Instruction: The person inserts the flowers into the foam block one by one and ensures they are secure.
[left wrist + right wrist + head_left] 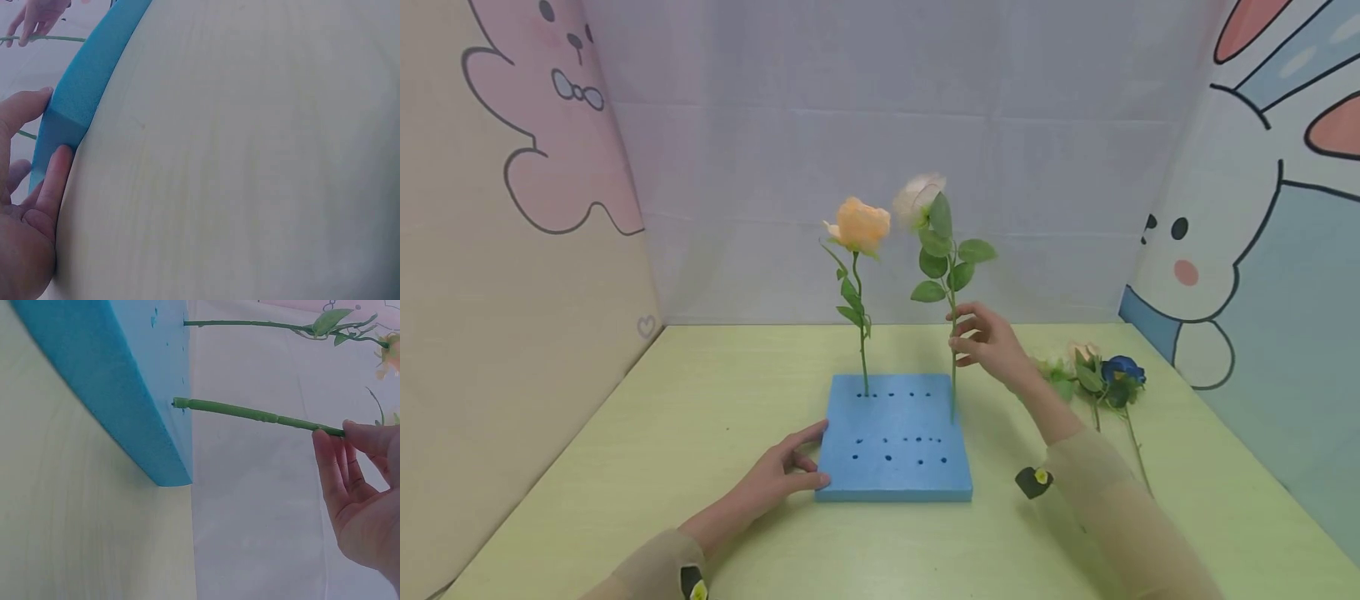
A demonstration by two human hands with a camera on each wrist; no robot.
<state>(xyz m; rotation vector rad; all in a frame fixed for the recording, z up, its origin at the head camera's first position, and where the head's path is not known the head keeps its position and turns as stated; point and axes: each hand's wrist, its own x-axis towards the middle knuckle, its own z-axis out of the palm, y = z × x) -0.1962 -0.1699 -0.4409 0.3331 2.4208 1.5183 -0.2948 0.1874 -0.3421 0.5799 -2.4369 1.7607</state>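
Note:
A blue foam board point(880, 425) with rows of small holes lies flat on the table. My left hand point(778, 475) touches its left side, one fingertip point(61, 156) against the side face. My right hand point(992, 346) pinches the green stem of a white artificial rose point(920, 198) between thumb and fingers, holding it upright over the board's right part. In the right wrist view the stem's lower end point(180, 403) is right by the board's top; whether it touches cannot be told. A peach artificial rose point(861, 225) stands in a hole of the back row.
On the table's right lie several more flowers, among them a blue rose point(1123, 369) and a pale peach one point(1082, 353), partly behind my right forearm. The pale green table point(715, 400) meets a white cloth backdrop point(760, 208), with cartoon-printed walls on both sides.

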